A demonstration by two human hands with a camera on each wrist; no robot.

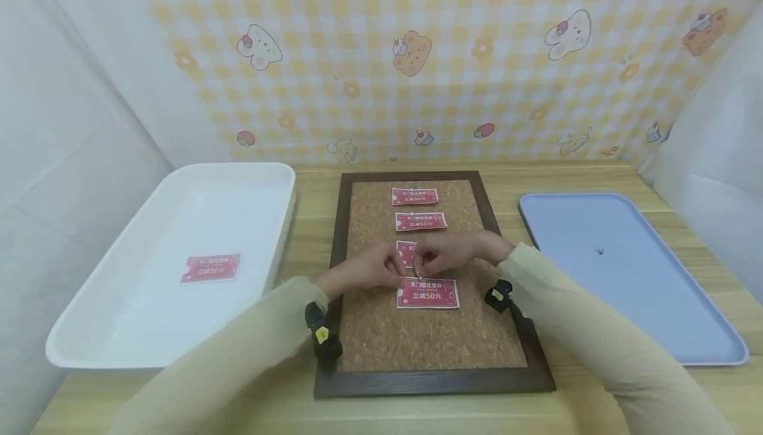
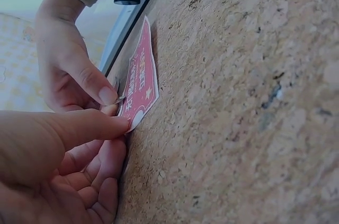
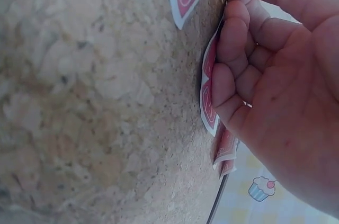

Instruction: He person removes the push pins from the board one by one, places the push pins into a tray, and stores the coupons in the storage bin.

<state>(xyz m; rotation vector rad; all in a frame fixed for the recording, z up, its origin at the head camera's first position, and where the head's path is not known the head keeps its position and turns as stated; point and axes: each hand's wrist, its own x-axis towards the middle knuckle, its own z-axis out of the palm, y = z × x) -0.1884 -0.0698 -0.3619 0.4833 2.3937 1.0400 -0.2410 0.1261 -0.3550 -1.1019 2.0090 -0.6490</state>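
Note:
A red paper coupon (image 1: 428, 294) lies on the framed corkboard (image 1: 430, 344), the lowest in a column of coupons. My left hand (image 1: 371, 267) pinches its upper left corner; in the left wrist view the thumb (image 2: 100, 126) lies over that corner. At the coupon's top edge, my right hand (image 1: 456, 249) pinches a small pushpin (image 2: 121, 98), mostly hidden by the fingertips. The third coupon (image 1: 405, 249) is partly covered by my right hand. Farther up are two more coupons, the second (image 1: 420, 222) and the top one (image 1: 414, 196), each with a pin at its upper edge.
A deep white tray (image 1: 286, 187) stands on the left with a single coupon (image 1: 211, 268) inside. To the right, a shallow blue tray (image 1: 644, 309) holds one small pin (image 1: 600, 251). Behind the wooden table (image 1: 316, 187) hangs a checked yellow cloth (image 1: 357, 110).

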